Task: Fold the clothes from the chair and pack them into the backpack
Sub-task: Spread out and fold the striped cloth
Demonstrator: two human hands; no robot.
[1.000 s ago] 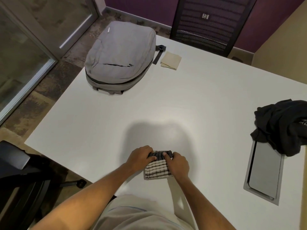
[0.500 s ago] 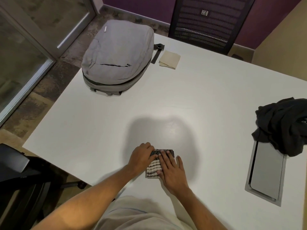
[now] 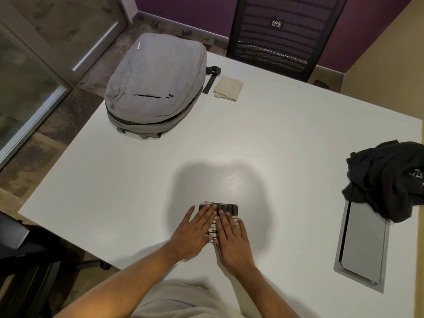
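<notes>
Low centre of frame: we had both hands flat on a small striped cloth (image 3: pixel 226 211) on the white desk (image 3: pixel 137 180). Left hand (image 3: pixel 195 235) and right hand (image 3: pixel 231 239) lay side by side, fingers straight and pressing, gripping nothing. The cloth looked folded down to a small square. A folded beige cloth (image 3: pixel 228 88) sat upper centre, just beside the grey backpack (image 3: pixel 156 83), which appeared zipped. A black garment (image 3: pixel 387 180) lay crumpled at right edge. We judged packing not yet begun.
</notes>
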